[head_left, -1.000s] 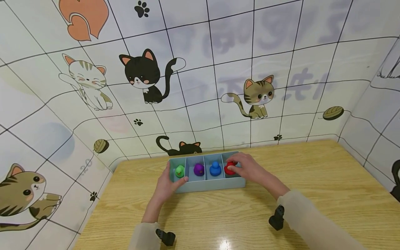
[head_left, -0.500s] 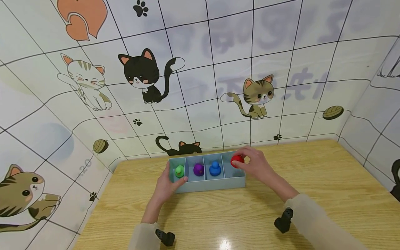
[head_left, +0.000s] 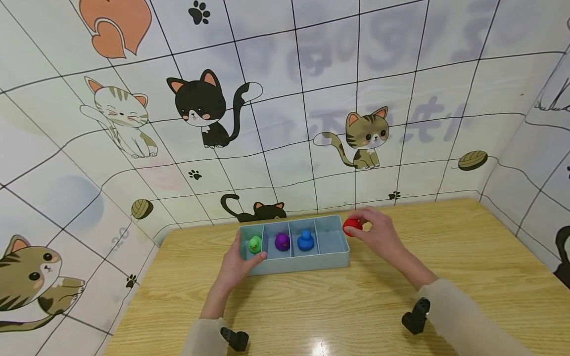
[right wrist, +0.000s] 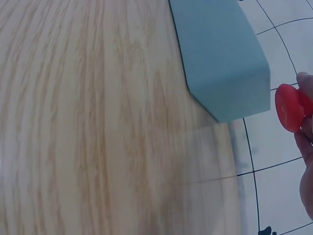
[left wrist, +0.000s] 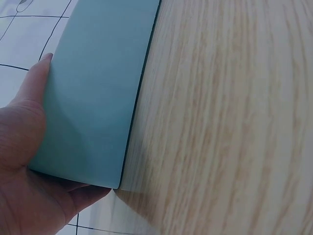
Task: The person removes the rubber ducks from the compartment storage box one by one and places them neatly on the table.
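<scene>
A light blue-green box (head_left: 294, 265) with a row of compartments stands on the table. My left hand (head_left: 235, 262) grips its left end, thumb over the front rim and fingers along the end wall, as the left wrist view also shows. From the left, the compartments hold a green rubber duck (head_left: 255, 244), a purple duck (head_left: 282, 242) and a blue duck (head_left: 305, 241); the rightmost one is bare. Just beyond the box's right end, my right hand (head_left: 378, 231) pinches a red duck (head_left: 352, 227) between thumb and fingers, off the table. In the right wrist view its red base (right wrist: 288, 108) faces the camera.
The wooden table (head_left: 311, 306) extends in front of the box and to its right. Behind it rises a wall covering (head_left: 285, 123) printed with cats and grid lines, close to the box's back edge. Similar coverings close off the left and right sides.
My right hand has lifted the red duck out of the rightmost compartment and carried it right, past the box's end. The left hand and the box have stayed in place.
</scene>
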`<action>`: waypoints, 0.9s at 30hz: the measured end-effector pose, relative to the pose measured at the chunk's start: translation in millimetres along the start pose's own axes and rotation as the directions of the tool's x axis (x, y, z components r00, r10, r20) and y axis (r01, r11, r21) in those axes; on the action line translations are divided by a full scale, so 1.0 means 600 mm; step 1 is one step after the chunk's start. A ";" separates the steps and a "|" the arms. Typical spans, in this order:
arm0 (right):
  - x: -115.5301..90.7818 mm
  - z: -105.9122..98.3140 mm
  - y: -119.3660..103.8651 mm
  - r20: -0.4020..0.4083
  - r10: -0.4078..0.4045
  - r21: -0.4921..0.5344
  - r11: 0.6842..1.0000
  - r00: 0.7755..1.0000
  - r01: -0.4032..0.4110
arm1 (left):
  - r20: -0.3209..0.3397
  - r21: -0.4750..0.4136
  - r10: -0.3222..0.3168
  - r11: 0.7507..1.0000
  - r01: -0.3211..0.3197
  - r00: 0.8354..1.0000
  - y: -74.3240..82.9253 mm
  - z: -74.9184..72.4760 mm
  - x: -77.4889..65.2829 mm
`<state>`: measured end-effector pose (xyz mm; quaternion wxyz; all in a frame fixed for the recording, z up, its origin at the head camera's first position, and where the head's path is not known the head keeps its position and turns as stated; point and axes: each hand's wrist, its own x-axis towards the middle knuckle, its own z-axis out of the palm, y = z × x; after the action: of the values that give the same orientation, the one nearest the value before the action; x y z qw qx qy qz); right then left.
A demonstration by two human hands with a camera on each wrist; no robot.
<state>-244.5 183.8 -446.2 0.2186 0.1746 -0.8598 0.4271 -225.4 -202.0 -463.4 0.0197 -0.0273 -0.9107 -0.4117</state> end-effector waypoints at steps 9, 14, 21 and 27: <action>-0.016 -0.003 0.023 0.029 0.122 -0.034 0.992 0.992 -0.121 | 0.007 0.005 0.001 1.000 -0.001 1.000 0.000 -0.002 -0.001; -0.026 0.005 0.032 0.058 0.180 -0.049 0.983 0.982 -0.177 | 0.007 0.004 0.003 1.000 -0.003 1.000 -0.001 -0.001 -0.001; -0.040 0.019 0.034 0.077 0.234 -0.064 0.971 0.969 -0.230 | 0.006 0.007 0.001 1.000 -0.001 1.000 0.001 -0.002 -0.002; -0.049 0.023 0.044 0.085 0.253 -0.080 0.966 0.964 -0.247 | 0.014 0.003 -0.001 1.000 0.001 1.000 0.000 -0.002 0.000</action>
<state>-235.4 190.9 -486.5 0.1279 0.0770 -0.8986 0.4127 -225.1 -203.0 -462.9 0.0133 -0.0295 -0.9115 -0.4101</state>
